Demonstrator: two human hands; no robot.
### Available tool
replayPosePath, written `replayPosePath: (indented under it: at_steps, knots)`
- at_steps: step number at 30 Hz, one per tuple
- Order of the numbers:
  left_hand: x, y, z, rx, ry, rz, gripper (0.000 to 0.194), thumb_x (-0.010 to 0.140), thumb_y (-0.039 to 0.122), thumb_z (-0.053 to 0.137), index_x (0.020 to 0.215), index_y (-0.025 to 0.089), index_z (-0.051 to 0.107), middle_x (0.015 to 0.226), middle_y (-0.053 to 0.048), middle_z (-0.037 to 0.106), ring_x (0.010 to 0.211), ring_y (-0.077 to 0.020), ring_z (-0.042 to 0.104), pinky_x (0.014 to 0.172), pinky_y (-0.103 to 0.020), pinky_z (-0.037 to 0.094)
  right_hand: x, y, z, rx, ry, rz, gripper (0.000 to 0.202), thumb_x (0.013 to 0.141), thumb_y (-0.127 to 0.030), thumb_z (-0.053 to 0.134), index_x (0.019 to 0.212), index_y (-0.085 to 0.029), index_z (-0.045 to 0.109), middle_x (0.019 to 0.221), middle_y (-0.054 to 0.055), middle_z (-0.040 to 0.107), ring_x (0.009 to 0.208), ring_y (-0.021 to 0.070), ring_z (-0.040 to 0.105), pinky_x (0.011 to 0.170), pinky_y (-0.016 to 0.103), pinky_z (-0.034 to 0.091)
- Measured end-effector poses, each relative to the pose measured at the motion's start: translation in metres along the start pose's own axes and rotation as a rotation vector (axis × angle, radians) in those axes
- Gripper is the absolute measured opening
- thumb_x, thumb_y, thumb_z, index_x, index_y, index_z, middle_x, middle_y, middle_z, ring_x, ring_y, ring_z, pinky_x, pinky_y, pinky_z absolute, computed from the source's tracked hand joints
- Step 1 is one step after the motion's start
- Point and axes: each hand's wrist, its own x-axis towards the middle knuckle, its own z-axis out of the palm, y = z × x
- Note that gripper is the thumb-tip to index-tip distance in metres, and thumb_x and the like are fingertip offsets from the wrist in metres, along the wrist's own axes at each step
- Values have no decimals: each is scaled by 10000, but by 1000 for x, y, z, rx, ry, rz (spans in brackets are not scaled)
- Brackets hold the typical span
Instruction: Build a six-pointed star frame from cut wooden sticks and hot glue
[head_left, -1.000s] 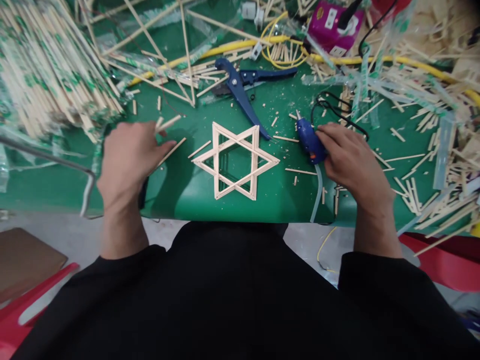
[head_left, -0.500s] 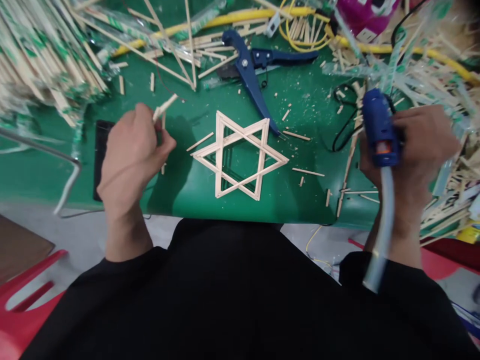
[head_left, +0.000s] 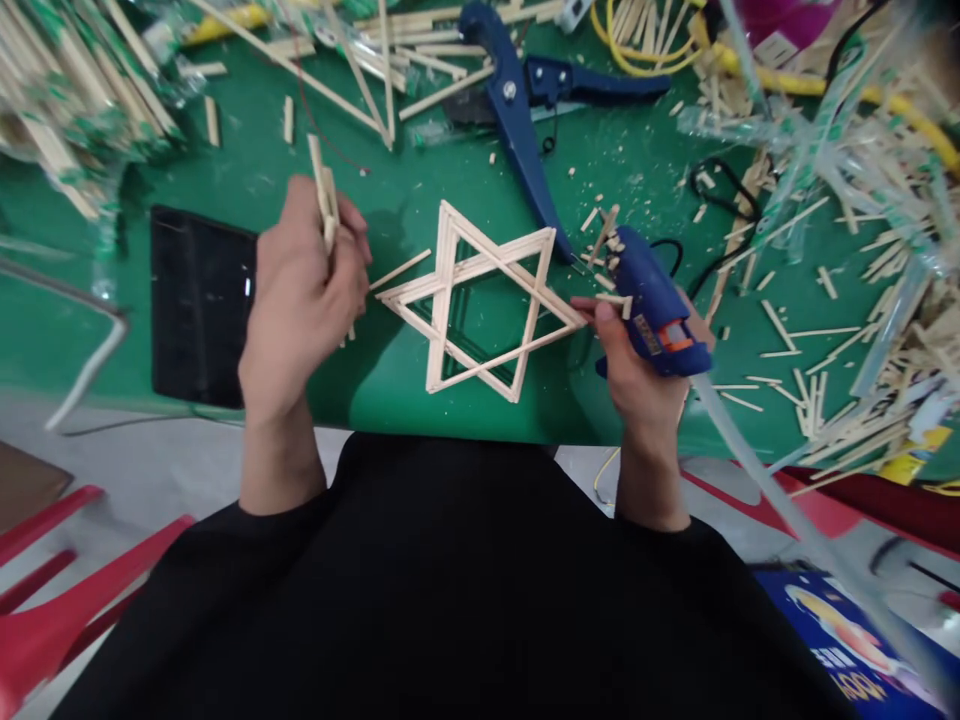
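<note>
A six-pointed star (head_left: 441, 290) of thin wooden sticks lies flat on the green table between my hands. My left hand (head_left: 296, 300) is closed around several short wooden sticks (head_left: 322, 185), left of the star; their lower ends are mostly hidden. In my right hand (head_left: 641, 385) is a blue glue gun (head_left: 651, 285) with a long clear glue stick trailing from its back. Fingertips of that hand are at the star's right point, where a short stick piece (head_left: 615, 299) also shows by the thumb. Whether they pinch the star is unclear.
Blue-handled cutters (head_left: 517, 140) lie behind the star. A black tablet (head_left: 199, 310) rests left of my left hand. Bundled sticks (head_left: 64, 100) fill the back left; loose sticks (head_left: 817, 400) and plastic wrapping crowd the right. A yellow cable (head_left: 795, 82) crosses the back.
My right hand has brought the glue gun leftward to the star's right point. My left hand has moved right, towards the star, and its sticks now point more upright. The camera view has shifted slightly.
</note>
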Motion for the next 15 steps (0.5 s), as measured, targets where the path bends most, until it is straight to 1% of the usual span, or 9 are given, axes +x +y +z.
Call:
replayPosePath:
  at_steps: [2,3,4,6,7,9,11,13,15]
  knots:
    - [-5,3,-1,83,26,31,264,970,312,335,1068,231,567,803,7,512,699,-139,616,727,-288,508,-5,-9,3,-2,18,7,238,901,-439,642,824,-254,515,742,-21,621,653,154,643,612,311,531]
    - [-7,4,-2,126,31,58,254,958,332,393,1041,224,608,796,6,510,750,-152,621,776,-298,501,-5,-13,1,-37,16,-14,266,873,-410,673,755,-252,494,689,-35,579,600,137,589,569,293,493]
    - [-9,3,-2,146,28,91,246,946,350,448,1022,216,640,805,3,515,773,-154,614,789,-291,487,-5,-17,-1,-75,5,-44,297,845,-377,693,699,-250,468,644,-46,531,562,123,528,535,281,449]
    - [-12,0,0,115,25,171,237,936,367,526,999,201,682,827,0,530,728,-126,571,715,-245,444,-3,-23,-8,-93,-33,-97,339,793,-323,715,628,-248,429,580,-60,452,511,107,421,484,272,367]
    - [-13,-2,2,91,29,209,224,936,361,549,966,192,693,811,0,530,694,-112,544,668,-228,411,-1,-25,-12,-68,-56,-105,345,773,-308,723,612,-248,424,561,-63,436,493,104,394,465,274,342]
    - [-15,-8,6,53,37,269,201,941,320,574,857,175,685,757,5,525,657,-95,506,614,-221,357,4,-29,-20,-9,-124,-91,331,759,-292,729,601,-249,442,545,-59,464,468,108,398,440,286,325]
    - [-16,-12,10,40,47,313,211,943,268,584,769,164,643,705,12,517,640,-89,481,603,-235,332,9,-33,-25,-1,-216,-73,313,752,-275,739,595,-251,469,543,-51,503,464,117,421,436,298,327]
    - [-17,-13,11,40,80,330,193,944,227,584,766,165,628,692,17,523,620,-85,457,594,-250,321,13,-37,-26,12,-295,-97,302,736,-247,750,595,-249,483,542,-52,498,473,115,409,445,296,315]
    - [-19,-10,10,22,145,331,161,943,200,591,792,175,644,689,18,535,610,-89,457,593,-265,331,16,-41,-25,46,-344,-155,306,722,-224,755,601,-241,475,556,-55,479,492,105,394,464,285,308]
